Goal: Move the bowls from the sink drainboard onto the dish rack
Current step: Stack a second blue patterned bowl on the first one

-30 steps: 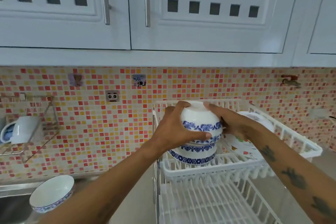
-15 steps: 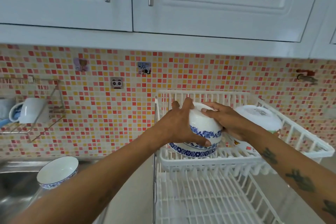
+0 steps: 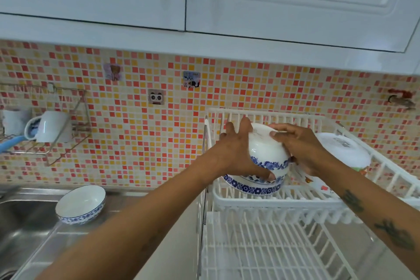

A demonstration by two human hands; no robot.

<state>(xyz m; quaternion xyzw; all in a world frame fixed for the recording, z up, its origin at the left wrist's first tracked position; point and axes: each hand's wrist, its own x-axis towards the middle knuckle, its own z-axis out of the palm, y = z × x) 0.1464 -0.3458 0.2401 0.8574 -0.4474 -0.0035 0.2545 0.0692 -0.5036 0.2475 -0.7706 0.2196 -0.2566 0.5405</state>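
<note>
A white bowl with a blue flower band [image 3: 266, 154] lies upside down on another blue-banded bowl [image 3: 252, 186] in the upper tier of the white dish rack [image 3: 284, 200]. My left hand [image 3: 236, 154] grips its left side and my right hand [image 3: 300, 148] holds its right side and top. One more blue-rimmed bowl [image 3: 80, 203] stands upright on the steel drainboard [image 3: 127, 202] beside the sink, far left of my hands.
A white plate [image 3: 343, 150] leans in the rack's right half. The rack's lower tier [image 3: 272, 250] is bare wire. A steel sink basin [image 3: 20, 227] lies at lower left. A wall wire shelf holds a white mug [image 3: 48, 126]. White cabinets hang overhead.
Both hands have lowered the upturned bowl onto the bowl in the rack, tilting it slightly. The view has dipped, showing more of the sink and drainboard.
</note>
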